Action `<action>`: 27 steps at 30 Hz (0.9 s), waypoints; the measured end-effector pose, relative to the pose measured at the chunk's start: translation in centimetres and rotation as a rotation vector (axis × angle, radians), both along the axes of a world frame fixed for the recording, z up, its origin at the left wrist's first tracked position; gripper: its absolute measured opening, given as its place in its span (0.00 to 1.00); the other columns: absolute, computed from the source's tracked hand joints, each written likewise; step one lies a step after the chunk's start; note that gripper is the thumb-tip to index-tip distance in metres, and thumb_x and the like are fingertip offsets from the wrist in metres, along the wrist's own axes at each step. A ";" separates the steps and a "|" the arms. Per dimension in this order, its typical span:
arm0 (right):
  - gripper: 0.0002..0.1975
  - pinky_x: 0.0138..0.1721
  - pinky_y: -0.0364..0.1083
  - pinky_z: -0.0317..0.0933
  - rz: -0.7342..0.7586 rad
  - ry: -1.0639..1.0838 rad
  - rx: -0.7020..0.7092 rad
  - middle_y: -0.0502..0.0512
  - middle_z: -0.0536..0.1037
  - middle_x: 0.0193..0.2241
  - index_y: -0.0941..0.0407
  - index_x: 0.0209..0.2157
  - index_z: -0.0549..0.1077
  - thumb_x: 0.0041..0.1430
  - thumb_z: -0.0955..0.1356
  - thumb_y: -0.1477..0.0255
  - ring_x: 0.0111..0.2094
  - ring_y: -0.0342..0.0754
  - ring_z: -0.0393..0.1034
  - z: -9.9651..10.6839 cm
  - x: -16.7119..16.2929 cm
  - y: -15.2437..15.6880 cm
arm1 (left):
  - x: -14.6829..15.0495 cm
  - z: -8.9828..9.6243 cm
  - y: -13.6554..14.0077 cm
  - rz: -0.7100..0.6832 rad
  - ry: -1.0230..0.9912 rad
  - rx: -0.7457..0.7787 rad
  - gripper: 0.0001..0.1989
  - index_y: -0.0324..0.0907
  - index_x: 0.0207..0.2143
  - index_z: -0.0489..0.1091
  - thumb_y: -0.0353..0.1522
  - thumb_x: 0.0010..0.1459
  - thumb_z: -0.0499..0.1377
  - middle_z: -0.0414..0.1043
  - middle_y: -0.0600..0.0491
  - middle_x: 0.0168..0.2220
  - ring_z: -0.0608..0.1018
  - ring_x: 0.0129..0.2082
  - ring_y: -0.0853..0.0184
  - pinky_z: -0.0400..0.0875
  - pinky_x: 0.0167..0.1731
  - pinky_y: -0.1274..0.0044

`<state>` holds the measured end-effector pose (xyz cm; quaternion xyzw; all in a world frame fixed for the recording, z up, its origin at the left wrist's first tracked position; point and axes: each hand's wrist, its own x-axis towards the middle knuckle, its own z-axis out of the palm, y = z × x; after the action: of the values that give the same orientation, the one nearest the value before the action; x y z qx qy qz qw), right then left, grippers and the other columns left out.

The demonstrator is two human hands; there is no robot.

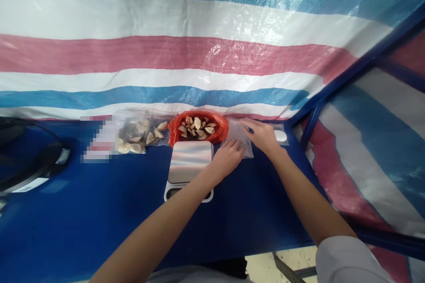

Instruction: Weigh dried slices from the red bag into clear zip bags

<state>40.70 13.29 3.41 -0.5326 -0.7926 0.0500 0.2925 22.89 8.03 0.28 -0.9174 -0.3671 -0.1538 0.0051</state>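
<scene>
My left hand [229, 157] is on the lower part of a clear plastic bag [229, 129], its fingers curled onto the film. At the bag's upper right, my right hand [264, 136] is closed on the film with thumb and fingers. The bag looks flat, with nothing visible inside. Just left of it, a red plastic bag [172, 130] stands open, holding many pale, brown-edged dried pieces [198, 127]. In front of the red bag is a kitchen scale [190, 163] with a bare metal plate; my left forearm partly covers its display end.
Clear bags of larger pale pieces [141, 135] lie left of the red bag. A white oval object [280, 135] rests right of my right hand. Dark equipment [29, 154] occupies the blue table's [109, 212] left end. Striped sheeting [186, 53] and a blue frame [352, 70] enclose it.
</scene>
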 end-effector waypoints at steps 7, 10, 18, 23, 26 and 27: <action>0.15 0.56 0.50 0.69 0.150 -0.041 -0.067 0.52 0.76 0.57 0.50 0.51 0.80 0.67 0.65 0.68 0.57 0.54 0.73 -2.8 -1.1 1.0 | -0.1 -0.7 0.3 -0.008 -0.059 -0.004 0.14 0.36 0.52 0.73 0.31 0.65 0.59 0.74 0.38 0.54 0.74 0.58 0.53 0.67 0.59 0.64; 0.16 0.58 0.50 0.68 0.168 -0.077 -0.062 0.53 0.78 0.56 0.50 0.52 0.79 0.68 0.64 0.69 0.57 0.53 0.74 -3.8 -0.9 2.0 | -0.1 -0.7 0.1 -0.005 -0.030 0.009 0.12 0.36 0.48 0.75 0.32 0.65 0.59 0.75 0.39 0.53 0.74 0.57 0.52 0.66 0.60 0.63; 0.15 0.55 0.49 0.72 0.158 -0.086 0.105 0.53 0.78 0.55 0.52 0.51 0.80 0.68 0.64 0.71 0.55 0.52 0.76 -3.1 -0.3 2.0 | -0.4 0.0 -0.3 0.040 0.053 0.032 0.11 0.38 0.46 0.75 0.30 0.68 0.54 0.75 0.40 0.52 0.76 0.53 0.56 0.68 0.57 0.65; 0.16 0.58 0.48 0.70 0.166 0.006 0.246 0.52 0.78 0.55 0.51 0.52 0.79 0.69 0.63 0.72 0.55 0.50 0.75 -1.8 0.3 -0.3 | -0.3 0.4 -0.1 0.059 0.082 0.020 0.11 0.38 0.44 0.76 0.29 0.67 0.54 0.75 0.41 0.52 0.77 0.53 0.55 0.70 0.56 0.66; 0.16 0.60 0.48 0.69 0.240 -0.005 0.220 0.54 0.80 0.53 0.53 0.51 0.79 0.70 0.62 0.72 0.55 0.49 0.75 -2.2 0.1 -0.5 | -0.3 0.2 -0.1 0.067 0.068 0.024 0.12 0.37 0.46 0.76 0.29 0.67 0.54 0.76 0.41 0.51 0.77 0.53 0.55 0.70 0.56 0.66; 0.17 0.60 0.49 0.69 0.273 -0.026 0.187 0.54 0.80 0.52 0.53 0.51 0.79 0.70 0.62 0.72 0.56 0.49 0.75 -2.5 0.1 -0.2 | -0.2 0.0 -0.2 0.067 0.055 0.028 0.12 0.37 0.47 0.76 0.29 0.67 0.55 0.76 0.40 0.52 0.77 0.53 0.55 0.70 0.56 0.65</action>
<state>40.75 13.09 0.87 -0.3909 -0.8626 0.0086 0.3211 22.64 7.87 0.27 -0.9083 -0.3950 -0.1335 0.0333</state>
